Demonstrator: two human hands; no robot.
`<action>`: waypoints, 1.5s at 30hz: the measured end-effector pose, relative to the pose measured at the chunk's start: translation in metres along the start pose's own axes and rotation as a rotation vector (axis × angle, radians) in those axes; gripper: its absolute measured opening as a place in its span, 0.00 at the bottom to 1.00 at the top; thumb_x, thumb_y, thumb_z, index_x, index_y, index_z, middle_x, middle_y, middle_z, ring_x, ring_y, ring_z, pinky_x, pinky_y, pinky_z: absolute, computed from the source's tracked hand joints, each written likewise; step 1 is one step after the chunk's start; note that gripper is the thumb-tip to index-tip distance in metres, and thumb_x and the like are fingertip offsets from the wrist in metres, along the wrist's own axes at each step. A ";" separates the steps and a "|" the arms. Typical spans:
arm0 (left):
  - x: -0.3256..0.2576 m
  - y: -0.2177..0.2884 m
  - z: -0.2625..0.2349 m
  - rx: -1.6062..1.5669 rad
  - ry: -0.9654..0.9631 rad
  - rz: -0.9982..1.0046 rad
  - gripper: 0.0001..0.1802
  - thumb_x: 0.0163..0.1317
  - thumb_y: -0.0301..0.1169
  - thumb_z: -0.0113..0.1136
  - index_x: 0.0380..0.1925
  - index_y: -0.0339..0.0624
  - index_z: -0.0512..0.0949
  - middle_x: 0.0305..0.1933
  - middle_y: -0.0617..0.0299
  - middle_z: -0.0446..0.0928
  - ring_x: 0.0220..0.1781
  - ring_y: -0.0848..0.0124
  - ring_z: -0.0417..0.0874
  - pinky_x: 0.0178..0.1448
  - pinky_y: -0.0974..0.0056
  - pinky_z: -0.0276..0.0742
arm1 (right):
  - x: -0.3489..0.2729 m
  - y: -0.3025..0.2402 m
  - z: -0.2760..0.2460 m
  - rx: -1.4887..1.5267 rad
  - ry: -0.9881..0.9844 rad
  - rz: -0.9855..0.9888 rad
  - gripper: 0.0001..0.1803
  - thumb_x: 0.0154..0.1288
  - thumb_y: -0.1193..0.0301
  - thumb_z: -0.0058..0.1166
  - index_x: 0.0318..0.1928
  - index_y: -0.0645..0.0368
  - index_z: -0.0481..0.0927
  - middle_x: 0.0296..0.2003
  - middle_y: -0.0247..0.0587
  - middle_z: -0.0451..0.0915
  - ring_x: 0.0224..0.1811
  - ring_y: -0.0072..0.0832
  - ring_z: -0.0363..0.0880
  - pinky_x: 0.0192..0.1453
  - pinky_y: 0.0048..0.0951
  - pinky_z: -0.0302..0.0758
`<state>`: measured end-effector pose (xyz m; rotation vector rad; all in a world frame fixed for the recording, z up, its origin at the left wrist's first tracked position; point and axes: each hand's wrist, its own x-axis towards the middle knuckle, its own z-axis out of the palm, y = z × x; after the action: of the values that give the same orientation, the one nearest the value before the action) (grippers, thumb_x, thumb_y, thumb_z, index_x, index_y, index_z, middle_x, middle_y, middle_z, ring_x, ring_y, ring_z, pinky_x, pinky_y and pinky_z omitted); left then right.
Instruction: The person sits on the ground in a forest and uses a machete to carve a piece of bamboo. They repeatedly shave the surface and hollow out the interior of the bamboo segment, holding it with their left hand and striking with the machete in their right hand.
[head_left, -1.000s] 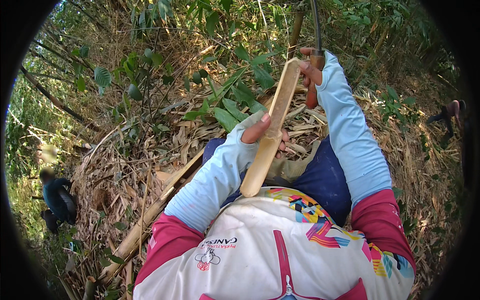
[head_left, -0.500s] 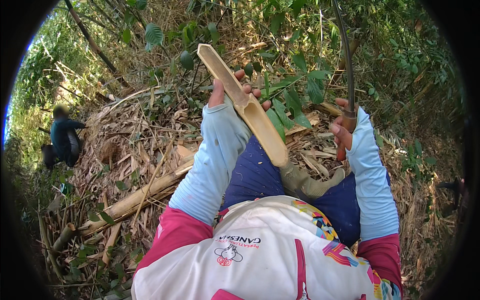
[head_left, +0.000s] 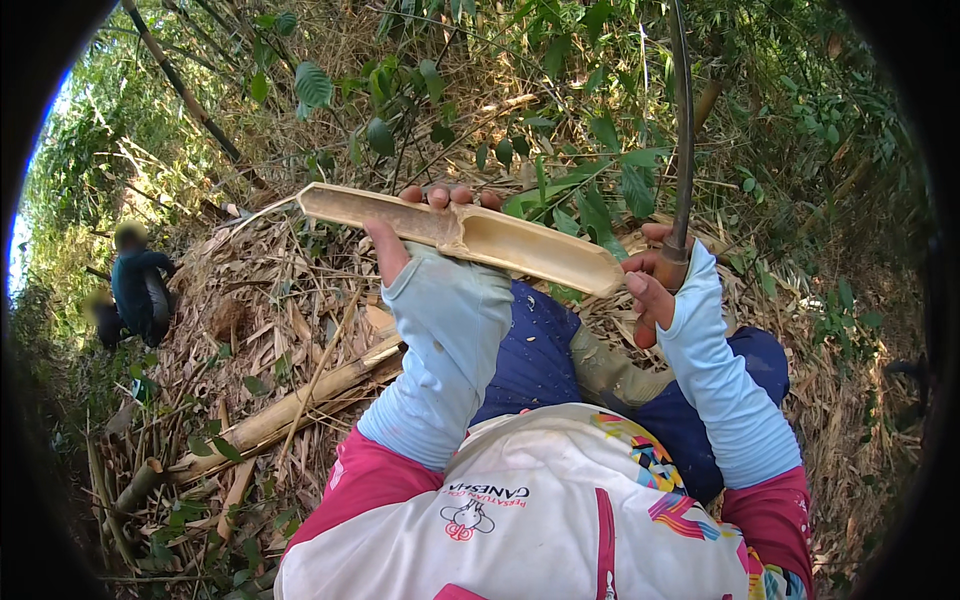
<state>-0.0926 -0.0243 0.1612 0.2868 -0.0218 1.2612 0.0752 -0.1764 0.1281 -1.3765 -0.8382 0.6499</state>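
A split length of bamboo (head_left: 545, 247), hollow side up, lies across my left hand (head_left: 420, 225). That hand is closed around its middle, fingers along the far edge and thumb on the near side. A node wall divides the hollow in two. One end is cut to a blunt point; the other end reaches my right hand (head_left: 655, 280), whose fingers are close to it or touching it. My right hand is wrapped round the wooden handle of a long curved blade (head_left: 684, 130), which points up and away and leaves the top of the picture.
Dry leaves and bamboo scraps (head_left: 270, 330) cover the ground. A cut bamboo pole (head_left: 290, 408) lies at the left, near a short stump (head_left: 140, 485). Leafy green stems (head_left: 590, 200) stand just beyond my hands. Two other people (head_left: 140, 285) crouch at the far left.
The bamboo piece has swung from steeply slanted to nearly level, its pointed end moving left and its other end up toward my right hand. My right hand has shifted slightly left and nearer the bamboo.
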 end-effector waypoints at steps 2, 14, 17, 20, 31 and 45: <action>-0.006 -0.008 0.000 -0.009 -0.025 0.022 0.25 0.72 0.57 0.46 0.49 0.46 0.69 0.40 0.59 0.72 0.46 0.62 0.76 0.61 0.46 0.74 | 0.001 0.000 -0.002 0.026 0.012 0.019 0.40 0.56 0.59 0.73 0.62 0.60 0.65 0.38 0.40 0.80 0.33 0.20 0.77 0.37 0.23 0.77; -0.034 -0.008 -0.005 0.310 -0.204 -0.370 0.48 0.59 0.66 0.59 0.66 0.41 0.62 0.64 0.44 0.69 0.66 0.49 0.71 0.72 0.40 0.66 | 0.018 -0.008 -0.050 0.083 0.160 -0.034 0.36 0.58 0.62 0.71 0.63 0.60 0.69 0.33 0.30 0.77 0.29 0.19 0.76 0.31 0.21 0.77; -0.038 0.016 -0.009 0.286 -0.422 -0.514 0.72 0.42 0.84 0.48 0.73 0.35 0.52 0.74 0.32 0.54 0.74 0.37 0.60 0.65 0.34 0.72 | 0.029 -0.013 -0.087 0.031 0.098 -0.071 0.41 0.56 0.61 0.71 0.65 0.64 0.67 0.33 0.30 0.78 0.31 0.19 0.77 0.38 0.21 0.76; -0.037 0.033 -0.018 0.127 -0.619 -0.716 0.79 0.36 0.88 0.44 0.75 0.32 0.46 0.76 0.29 0.48 0.75 0.34 0.55 0.60 0.33 0.76 | 0.028 -0.023 -0.107 0.017 0.064 -0.067 0.41 0.55 0.61 0.70 0.65 0.64 0.67 0.32 0.29 0.77 0.34 0.18 0.76 0.42 0.22 0.74; -0.054 -0.012 0.007 0.927 -0.632 -1.297 0.45 0.63 0.48 0.63 0.70 0.32 0.57 0.55 0.44 0.77 0.44 0.63 0.84 0.45 0.63 0.83 | 0.015 -0.030 -0.091 -0.129 0.030 -0.145 0.39 0.54 0.62 0.72 0.64 0.61 0.69 0.30 0.32 0.77 0.19 0.19 0.76 0.17 0.21 0.71; -0.038 -0.020 -0.008 0.919 -0.258 -0.673 0.26 0.69 0.41 0.58 0.61 0.44 0.64 0.41 0.55 0.78 0.34 0.69 0.81 0.37 0.64 0.80 | 0.006 -0.014 -0.083 -0.256 0.114 -0.247 0.33 0.61 0.67 0.70 0.63 0.61 0.69 0.29 0.25 0.75 0.27 0.10 0.68 0.31 0.16 0.65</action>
<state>-0.0864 -0.0637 0.1429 1.1448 0.4117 0.4838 0.1455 -0.2206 0.1431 -1.4930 -1.0046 0.2772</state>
